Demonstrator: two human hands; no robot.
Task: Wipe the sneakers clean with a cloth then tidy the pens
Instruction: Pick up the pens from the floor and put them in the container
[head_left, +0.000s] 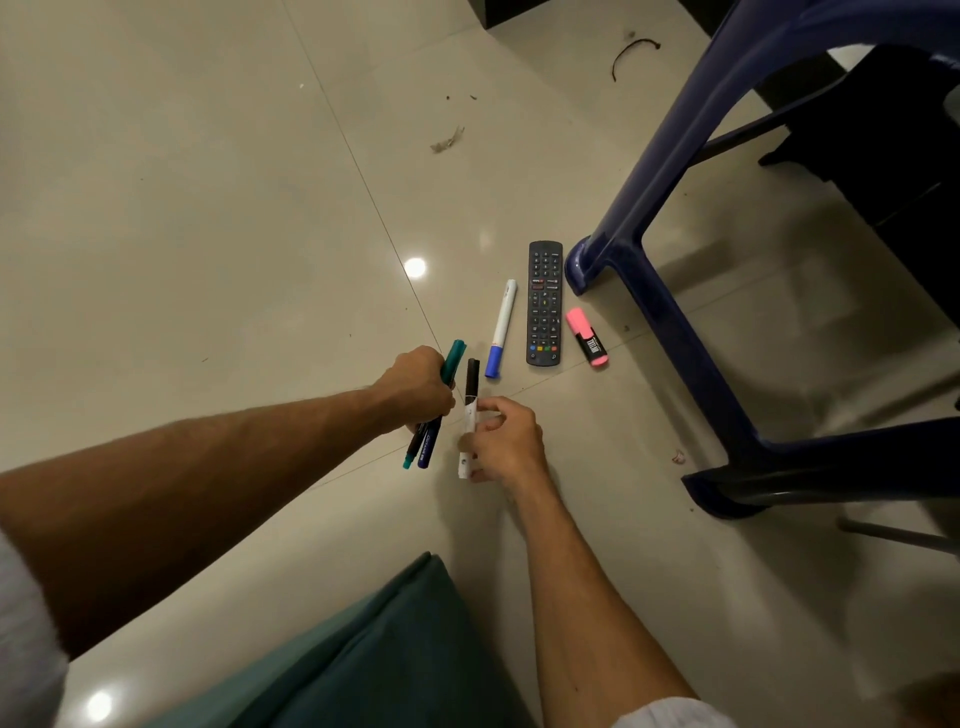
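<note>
My left hand (420, 387) grips a small bundle of pens (430, 439), one teal and one dark blue, with their ends sticking out above and below the fist. Just to its right, my right hand (506, 441) pinches a white marker with a black cap (470, 410) close above the floor. A white marker with a blue cap (502, 327) lies on the tiles beyond my hands. A pink highlighter (587, 338) lies further right. No sneakers or cloth are in view.
A black remote control (544, 302) lies between the blue-capped marker and the highlighter. A dark blue plastic chair (675, 218) stands at the right, its legs close to the highlighter. Green fabric (374, 654) covers my knee at the bottom. Bits of debris (447, 141) dot the floor.
</note>
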